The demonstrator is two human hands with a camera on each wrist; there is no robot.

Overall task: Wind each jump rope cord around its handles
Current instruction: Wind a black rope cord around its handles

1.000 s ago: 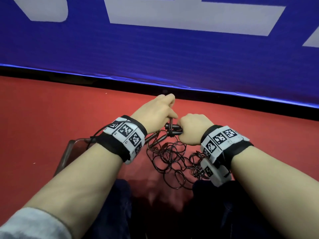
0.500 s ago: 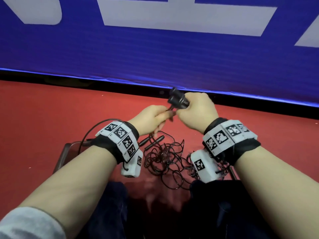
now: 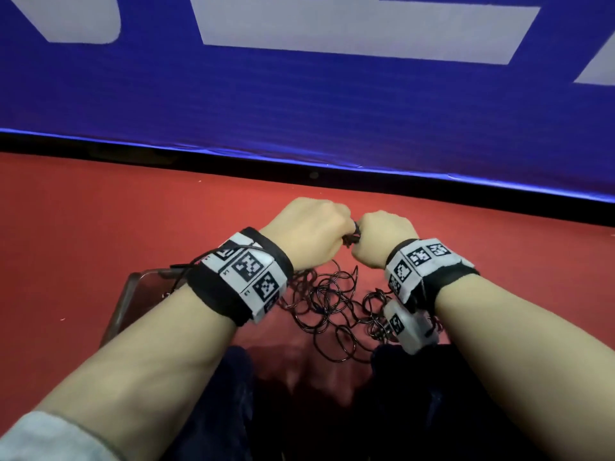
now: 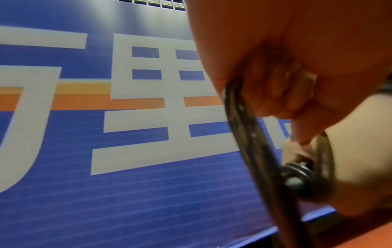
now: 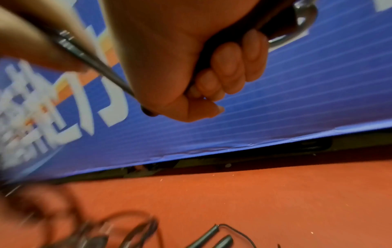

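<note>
The right hand [image 5: 191,63] is clenched around the handles [image 5: 282,21], and the left hand [image 3: 309,237], just beside it, pinches the cord [image 4: 250,134] to wind it. Most cord [image 3: 332,304] lies loose below both hands, so the winding looks just begun.

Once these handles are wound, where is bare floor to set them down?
Bare red floor lies left of the left hand, up to the blue banner, and right of the right hand. Crowded: the loose cord tangle between the wrists, with spare handles lying beside it.
</note>
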